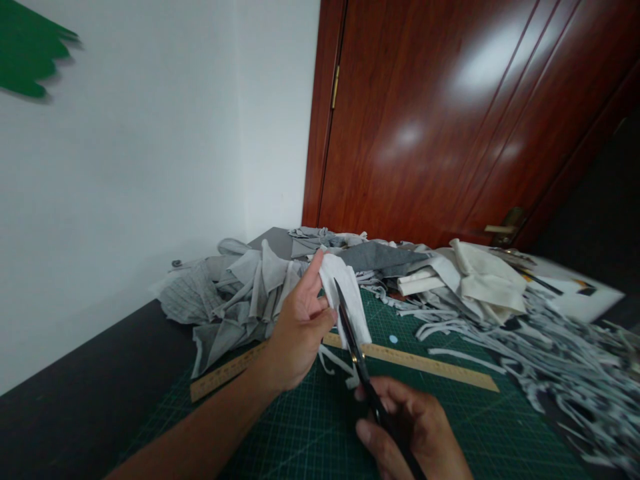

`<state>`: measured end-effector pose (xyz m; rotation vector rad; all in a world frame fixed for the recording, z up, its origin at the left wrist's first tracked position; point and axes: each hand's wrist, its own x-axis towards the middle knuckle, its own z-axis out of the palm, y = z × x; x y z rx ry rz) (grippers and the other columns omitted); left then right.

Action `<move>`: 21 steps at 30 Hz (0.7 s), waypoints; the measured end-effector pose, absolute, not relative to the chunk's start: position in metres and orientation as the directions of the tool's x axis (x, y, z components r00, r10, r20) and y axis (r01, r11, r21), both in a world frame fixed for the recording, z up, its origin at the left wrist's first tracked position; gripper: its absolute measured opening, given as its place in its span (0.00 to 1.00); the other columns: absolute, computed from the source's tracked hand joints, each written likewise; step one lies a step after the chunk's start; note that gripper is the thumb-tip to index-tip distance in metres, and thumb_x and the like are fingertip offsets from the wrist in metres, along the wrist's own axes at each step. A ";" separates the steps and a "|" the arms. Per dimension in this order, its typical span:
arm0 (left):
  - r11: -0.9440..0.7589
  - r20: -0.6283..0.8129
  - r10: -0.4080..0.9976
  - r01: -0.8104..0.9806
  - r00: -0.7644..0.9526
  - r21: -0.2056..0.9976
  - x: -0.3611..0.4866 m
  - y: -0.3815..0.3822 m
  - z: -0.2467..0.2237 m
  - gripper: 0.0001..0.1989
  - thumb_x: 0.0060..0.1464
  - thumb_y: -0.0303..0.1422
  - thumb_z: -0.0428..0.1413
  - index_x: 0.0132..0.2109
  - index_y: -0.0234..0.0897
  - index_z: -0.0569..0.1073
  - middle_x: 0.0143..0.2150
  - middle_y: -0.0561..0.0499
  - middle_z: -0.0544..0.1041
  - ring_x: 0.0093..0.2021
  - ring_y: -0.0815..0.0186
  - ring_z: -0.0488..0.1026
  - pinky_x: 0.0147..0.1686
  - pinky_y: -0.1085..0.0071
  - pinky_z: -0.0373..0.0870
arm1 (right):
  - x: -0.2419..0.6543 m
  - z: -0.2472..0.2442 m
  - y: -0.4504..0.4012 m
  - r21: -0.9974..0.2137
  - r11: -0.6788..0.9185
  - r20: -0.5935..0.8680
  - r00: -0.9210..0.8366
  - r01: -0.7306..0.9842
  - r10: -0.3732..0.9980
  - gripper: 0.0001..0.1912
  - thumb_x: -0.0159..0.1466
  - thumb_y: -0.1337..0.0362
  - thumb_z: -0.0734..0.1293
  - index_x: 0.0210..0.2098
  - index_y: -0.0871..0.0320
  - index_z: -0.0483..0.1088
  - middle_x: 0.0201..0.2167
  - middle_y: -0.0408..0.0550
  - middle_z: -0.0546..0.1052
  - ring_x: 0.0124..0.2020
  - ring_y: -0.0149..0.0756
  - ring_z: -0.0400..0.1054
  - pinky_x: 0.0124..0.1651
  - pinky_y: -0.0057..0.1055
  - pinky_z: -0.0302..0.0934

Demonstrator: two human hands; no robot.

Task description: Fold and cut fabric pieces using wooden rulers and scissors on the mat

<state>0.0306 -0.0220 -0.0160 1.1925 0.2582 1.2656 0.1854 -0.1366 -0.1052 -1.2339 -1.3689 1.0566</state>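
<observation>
My left hand (303, 327) pinches a white piece of fabric (353, 293) that hangs down over its fingers. In my right hand (413, 427) is a pair of black-handled scissors (355, 343), pointing up and away from me. The blades lie against the near side of the fabric, close to my left thumb; whether they are parted I cannot make out. Below the hands, a wooden ruler (430, 363) lies across a green cutting mat (310, 427), partly hidden by my left wrist. Thin white strips (337, 362) rest on the mat beneath the fabric.
Grey fabric pieces (240, 283) are heaped at the left. Cream fabric (490, 283) and a mass of cut grey strips (565, 360) cover the right side. A white wall (150, 133) and a reddish-brown door (415, 133) stand right behind the black table (65, 400).
</observation>
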 end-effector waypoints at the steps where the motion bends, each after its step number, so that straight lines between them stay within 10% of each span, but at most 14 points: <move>1: -0.160 0.434 0.827 -0.590 0.358 0.791 0.031 -0.022 -0.016 0.53 0.51 0.23 0.68 0.78 0.50 0.54 0.79 0.46 0.58 0.71 0.47 0.66 0.67 0.54 0.68 | 0.185 -0.105 -0.137 -0.983 0.104 0.104 -0.013 0.151 0.995 0.28 0.64 0.38 0.72 0.45 0.57 0.76 0.23 0.35 0.61 0.16 0.24 0.53 0.18 0.24 0.48; 21: -0.313 0.534 0.761 -0.512 0.369 0.800 0.033 -0.009 -0.025 0.55 0.56 0.27 0.66 0.80 0.56 0.44 0.80 0.43 0.54 0.73 0.42 0.62 0.64 0.46 0.71 | 0.185 -0.100 -0.136 -0.988 0.131 0.131 -0.011 0.082 0.991 0.27 0.61 0.40 0.76 0.44 0.57 0.77 0.22 0.35 0.63 0.16 0.22 0.52 0.19 0.23 0.43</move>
